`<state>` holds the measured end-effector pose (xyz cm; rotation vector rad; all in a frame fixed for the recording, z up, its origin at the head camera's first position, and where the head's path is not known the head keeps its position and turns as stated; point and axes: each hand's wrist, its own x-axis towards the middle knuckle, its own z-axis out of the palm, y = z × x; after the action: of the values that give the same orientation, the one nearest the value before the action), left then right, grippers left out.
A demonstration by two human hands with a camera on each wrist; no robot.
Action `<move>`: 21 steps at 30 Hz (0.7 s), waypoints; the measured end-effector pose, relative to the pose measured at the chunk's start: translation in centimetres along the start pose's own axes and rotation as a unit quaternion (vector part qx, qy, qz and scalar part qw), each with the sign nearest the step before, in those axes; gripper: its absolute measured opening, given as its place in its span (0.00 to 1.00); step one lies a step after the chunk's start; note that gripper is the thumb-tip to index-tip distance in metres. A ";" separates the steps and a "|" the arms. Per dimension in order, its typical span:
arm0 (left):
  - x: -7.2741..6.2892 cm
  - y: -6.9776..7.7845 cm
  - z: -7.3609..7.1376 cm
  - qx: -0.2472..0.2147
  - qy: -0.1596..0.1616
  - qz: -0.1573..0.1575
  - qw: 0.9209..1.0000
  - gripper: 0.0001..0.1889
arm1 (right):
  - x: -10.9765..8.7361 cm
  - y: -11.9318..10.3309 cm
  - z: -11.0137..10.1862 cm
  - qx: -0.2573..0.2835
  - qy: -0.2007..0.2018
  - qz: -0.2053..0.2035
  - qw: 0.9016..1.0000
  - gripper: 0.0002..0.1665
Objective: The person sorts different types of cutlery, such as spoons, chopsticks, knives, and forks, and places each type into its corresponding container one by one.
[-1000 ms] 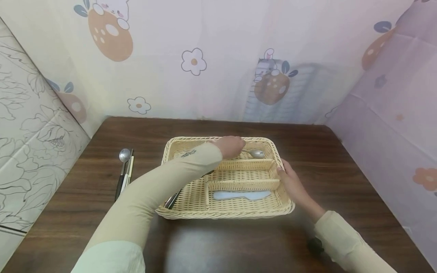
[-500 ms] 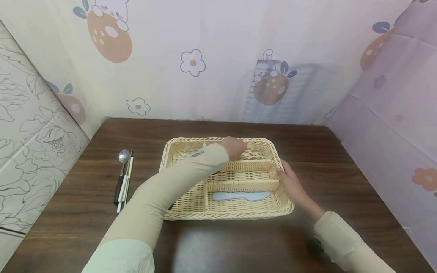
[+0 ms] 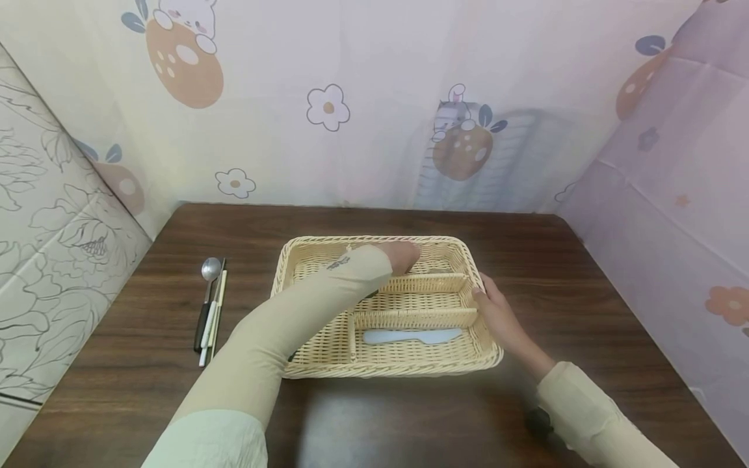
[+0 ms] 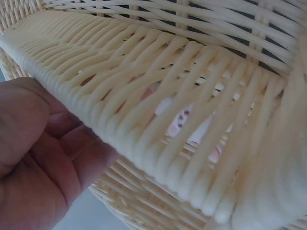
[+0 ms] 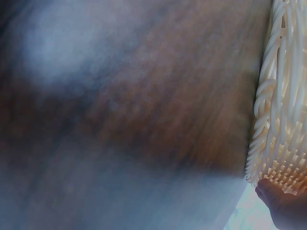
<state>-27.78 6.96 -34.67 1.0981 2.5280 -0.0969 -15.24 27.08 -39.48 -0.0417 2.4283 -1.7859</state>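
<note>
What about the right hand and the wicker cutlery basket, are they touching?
Touching. The head view shows it: the right hand grips the right end of the wicker cutlery basket, its thumb over the rim.

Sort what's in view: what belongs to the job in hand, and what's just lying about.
Seemingly in the job:
cream woven rectangular basket
white plastic-looking knife inside it
left hand inside basket
right hand gripping basket

Apparently lying about:
black-handled silver metal spoon
slim pale sticks beside it
</note>
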 end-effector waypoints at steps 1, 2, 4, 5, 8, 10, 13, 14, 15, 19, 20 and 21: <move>0.1 -0.1 0.0 -0.002 -0.005 0.001 1.000 0.13 | 0.0 0.0 0.0 0.001 0.001 0.001 1.000 0.32; 0.2 -0.1 0.0 -0.003 -0.008 0.001 1.000 0.15 | 0.0 -0.1 0.0 0.003 0.002 0.002 1.000 0.31; 0.0 -0.2 0.0 0.000 -0.005 -0.002 1.000 0.15 | -0.1 -0.2 0.0 0.003 0.005 0.004 1.000 0.31; -0.3 -0.2 -0.1 0.009 -0.002 -0.003 1.000 0.15 | -0.1 -0.2 0.0 0.003 0.005 0.004 1.000 0.32; -1.7 -0.5 -0.5 0.044 0.031 -0.002 0.999 0.08 | -0.1 -0.2 0.0 0.000 0.005 0.002 1.000 0.32; -3.3 -0.8 -1.2 0.060 0.052 -0.002 0.997 0.05 | -0.1 -0.1 0.0 0.000 0.005 0.003 1.000 0.32; -6.2 -1.7 -2.3 0.046 0.087 0.004 0.995 0.11 | 0.0 -0.1 -0.1 -0.003 0.006 0.002 1.000 0.32; -7.3 -2.1 -2.7 0.035 0.098 0.004 0.995 0.13 | 0.0 -0.1 -0.1 -0.005 0.005 0.001 1.000 0.32; -8.4 -2.6 -2.9 0.020 0.110 0.005 0.994 0.14 | 0.0 -0.1 -0.1 -0.005 0.006 0.002 1.000 0.32; -13.4 -5.0 -3.0 -0.017 0.164 0.001 0.986 0.13 | 0.1 -0.2 -0.1 -0.010 0.007 0.004 1.000 0.32; -14.7 -5.7 -2.9 -0.020 0.174 -0.006 0.984 0.13 | 0.1 -0.2 -0.1 -0.010 0.005 0.005 1.000 0.32; -16.0 -6.5 -2.8 -0.018 0.185 -0.016 0.983 0.12 | 0.1 -0.2 -0.1 -0.008 0.005 0.007 1.000 0.32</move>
<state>-23.33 -7.99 -26.74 1.1518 2.8589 0.1580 -15.32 27.14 -39.27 -0.0175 2.4443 -1.7641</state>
